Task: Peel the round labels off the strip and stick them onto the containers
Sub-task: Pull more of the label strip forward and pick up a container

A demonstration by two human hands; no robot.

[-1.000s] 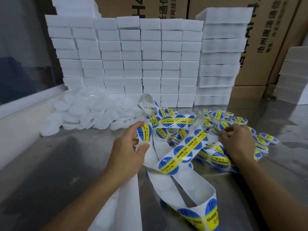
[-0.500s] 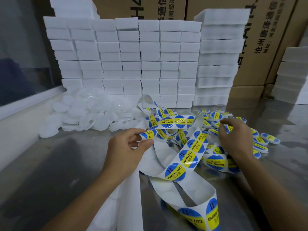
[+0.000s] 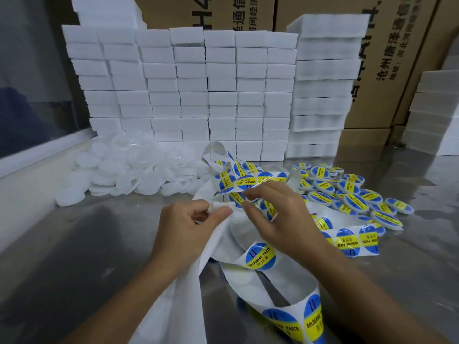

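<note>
A long white backing strip (image 3: 248,276) with round blue and yellow "soldering paste" labels loops across the steel table. My left hand (image 3: 188,227) pinches the bare white end of the strip between thumb and fingers. My right hand (image 3: 278,214) is close beside it, its fingertips pinching a round label (image 3: 238,198) at the strip's edge. A heap of plain white round containers (image 3: 129,170) lies at the back left. Several labelled containers (image 3: 352,194) are piled to the right of my hands.
White foam blocks (image 3: 188,95) are stacked like a wall behind the work area, with more stacks (image 3: 432,115) at the right. Brown cardboard boxes (image 3: 387,58) stand behind them. A raised white ledge (image 3: 27,194) borders the steel table (image 3: 74,256) on the left.
My right hand has left the labelled pile and come left to the strip, now pinching a label next to my left hand. My left hand's grip shifted to the bare strip end.
</note>
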